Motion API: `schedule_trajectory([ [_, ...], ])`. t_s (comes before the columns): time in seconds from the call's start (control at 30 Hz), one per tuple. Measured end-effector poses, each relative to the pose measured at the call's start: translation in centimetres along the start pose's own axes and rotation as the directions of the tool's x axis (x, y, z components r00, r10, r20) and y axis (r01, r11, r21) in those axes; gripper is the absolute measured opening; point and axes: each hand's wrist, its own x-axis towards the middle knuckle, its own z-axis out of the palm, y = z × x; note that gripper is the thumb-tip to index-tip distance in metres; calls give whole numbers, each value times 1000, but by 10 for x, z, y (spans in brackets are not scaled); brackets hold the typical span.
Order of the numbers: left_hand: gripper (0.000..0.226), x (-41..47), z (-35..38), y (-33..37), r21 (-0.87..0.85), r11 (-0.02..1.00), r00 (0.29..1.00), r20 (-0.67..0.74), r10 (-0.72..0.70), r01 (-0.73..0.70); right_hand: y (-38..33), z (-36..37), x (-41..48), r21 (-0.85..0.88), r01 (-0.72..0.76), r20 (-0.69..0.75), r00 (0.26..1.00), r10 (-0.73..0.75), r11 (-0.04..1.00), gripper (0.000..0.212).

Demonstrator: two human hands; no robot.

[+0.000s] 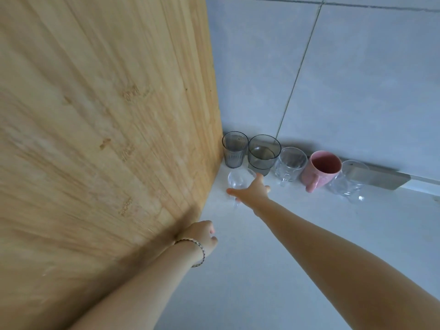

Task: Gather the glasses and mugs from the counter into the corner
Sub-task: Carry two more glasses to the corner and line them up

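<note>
Along the tiled wall stands a row of drinkware: a ribbed grey glass [234, 150] in the corner, a smooth grey glass [263, 151], a clear glass mug [290, 163], a pink mug [321, 169] and a clear glass [348, 181]. In front of the grey glasses stands a small clear glass [238, 181], with my right hand [252, 189] stretched out and wrapped around its near side. My left hand [202, 235] rests on the white counter [297, 246] beside the wooden panel, fingers curled, holding nothing.
A tall wooden panel [107, 139] forms the left side of the corner. Grey tiles [357, 79] cover the back wall. A metal strip [378, 178] lies along the wall base at the right.
</note>
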Motion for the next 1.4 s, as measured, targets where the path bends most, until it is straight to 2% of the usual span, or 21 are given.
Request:
schedule_trajectory([
  [0.2,31,-1,0,0,7,1000,999,47,24,-24,-32,31,8,79,2,23,1000,-4,997,80],
  [0.4,29,2,-1,10,62,997,998,49,33,-36,-11,16,0,69,92,103,990,-99,993,93],
  [0.5,29,3,-2,35,149,984,994,60,88,-96,20,-22,-15,1,118,183,976,-117,993,64],
  [0.57,30,2,1,63,210,965,986,83,145,-160,49,-58,-29,-150,124,247,965,-84,981,47],
  [0.63,29,1,10,98,260,936,969,129,210,-238,84,-100,-45,-328,138,251,966,-55,935,41],
  [0.73,21,-11,36,162,333,870,925,234,298,-365,148,-166,-77,-487,63,178,984,28,871,42],
  [0.87,30,-52,85,259,377,777,860,302,411,-504,246,-261,-130,-548,-118,31,987,161,828,43],
  [1.07,30,-147,191,408,405,595,720,402,566,-694,403,-398,-229,-385,-345,-225,934,276,856,41],
  [1.27,30,-249,308,538,433,407,587,473,657,-804,548,-504,-335,-271,-494,-354,849,392,826,42],
  [1.4,29,-299,363,613,428,330,521,478,707,-841,619,-560,-391,-201,-556,-419,793,442,806,41],
])
